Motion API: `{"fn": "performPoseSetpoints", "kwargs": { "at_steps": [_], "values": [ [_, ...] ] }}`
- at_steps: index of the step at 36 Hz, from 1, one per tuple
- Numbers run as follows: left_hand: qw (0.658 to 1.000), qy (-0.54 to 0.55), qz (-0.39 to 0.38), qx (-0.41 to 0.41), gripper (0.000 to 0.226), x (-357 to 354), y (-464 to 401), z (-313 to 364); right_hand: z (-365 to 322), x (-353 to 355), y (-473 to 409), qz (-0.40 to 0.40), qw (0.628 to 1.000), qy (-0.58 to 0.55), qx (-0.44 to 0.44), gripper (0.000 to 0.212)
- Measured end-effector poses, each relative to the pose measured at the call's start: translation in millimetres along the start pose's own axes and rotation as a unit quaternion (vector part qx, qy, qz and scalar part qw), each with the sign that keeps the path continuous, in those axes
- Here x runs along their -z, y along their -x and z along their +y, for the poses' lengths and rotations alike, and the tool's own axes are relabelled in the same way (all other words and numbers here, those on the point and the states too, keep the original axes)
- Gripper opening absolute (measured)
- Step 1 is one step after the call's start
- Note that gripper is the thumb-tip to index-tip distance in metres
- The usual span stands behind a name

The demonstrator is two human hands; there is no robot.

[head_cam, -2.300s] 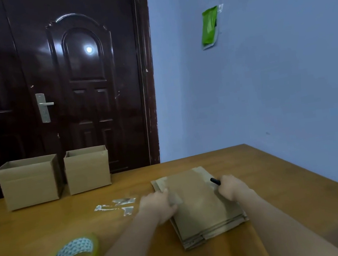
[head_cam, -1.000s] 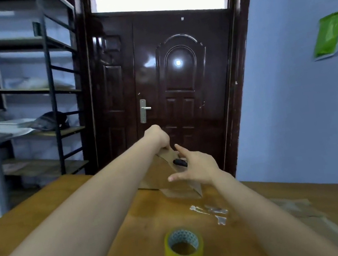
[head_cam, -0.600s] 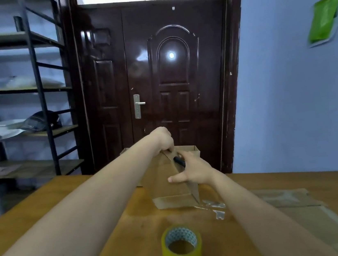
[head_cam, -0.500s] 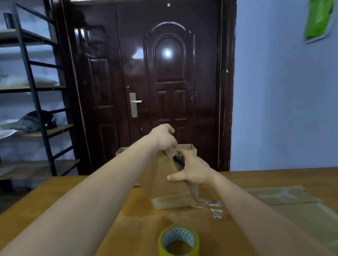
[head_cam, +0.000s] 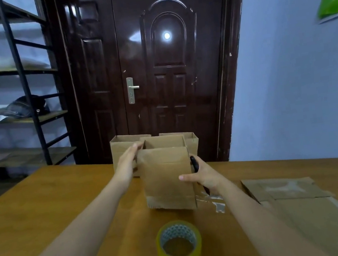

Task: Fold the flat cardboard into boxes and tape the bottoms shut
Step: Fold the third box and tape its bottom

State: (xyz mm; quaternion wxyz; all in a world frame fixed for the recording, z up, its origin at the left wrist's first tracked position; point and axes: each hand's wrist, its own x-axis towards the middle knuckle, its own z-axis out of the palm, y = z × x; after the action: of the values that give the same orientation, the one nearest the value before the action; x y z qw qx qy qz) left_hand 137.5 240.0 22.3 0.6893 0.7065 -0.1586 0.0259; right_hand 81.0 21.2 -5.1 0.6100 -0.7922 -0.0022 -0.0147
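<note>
Head view: both hands hold cardboard box (head_cam: 166,175)

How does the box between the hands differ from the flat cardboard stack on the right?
The box stands upright and opened out, its top open; the flat cardboard stack lies collapsed on the table. The left hand rests flat against the box and the right hand holds its side; nothing touches the stack. The box sits centrally; the stack lies at the right edge. Both are plain brown cardboard.

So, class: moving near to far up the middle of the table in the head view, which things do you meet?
Yellow tape roll → the cardboard box held between both hands → two finished boxes by the door.
</note>
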Motion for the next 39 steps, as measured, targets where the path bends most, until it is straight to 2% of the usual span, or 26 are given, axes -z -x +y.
{"fn": "performPoseSetpoints", "kwargs": {
  "at_steps": [5,6,9,11,18,22,26,28,33,39],
  "values": [
    [0.999,-0.007,-0.020,-0.026,0.035,-2,3,-22,20,-6,-6,-0.022,1.000,0.003,-0.011,0.109],
    [0.999,-0.009,-0.024,-0.036,0.033,-1,3,-25,25,-5,-7,-0.019,1.000,0.000,-0.014,0.101],
    [0.998,-0.024,-0.028,-0.052,0.030,3,0,-39,33,-5,-5,-0.003,1.000,-0.015,-0.015,0.058],
    [0.995,-0.062,-0.026,-0.068,0.033,3,-2,-49,38,-5,-5,0.007,0.999,-0.030,-0.021,0.045],
    [0.983,-0.123,0.044,-0.131,0.056,-13,-3,-61,31,-10,-6,0.064,0.996,-0.064,0.021,0.046],
    [0.982,-0.106,0.074,-0.138,0.053,-20,-5,-68,23,-19,-9,0.160,0.977,-0.108,0.090,0.037],
    [0.988,-0.051,0.078,-0.125,0.038,-26,-8,-76,15,-21,-12,0.233,0.953,-0.108,0.160,0.048],
    [0.989,-0.023,0.084,-0.120,0.032,-28,-9,-77,14,-20,-14,0.245,0.947,-0.103,0.179,0.045],
    [0.987,0.031,0.100,-0.122,0.041,-29,-14,-85,20,-22,-25,0.264,0.943,-0.073,0.191,0.037],
    [0.983,0.062,0.075,-0.156,0.036,-27,-17,-90,23,-21,-33,0.263,0.938,-0.077,0.212,0.034]
  ]
}}
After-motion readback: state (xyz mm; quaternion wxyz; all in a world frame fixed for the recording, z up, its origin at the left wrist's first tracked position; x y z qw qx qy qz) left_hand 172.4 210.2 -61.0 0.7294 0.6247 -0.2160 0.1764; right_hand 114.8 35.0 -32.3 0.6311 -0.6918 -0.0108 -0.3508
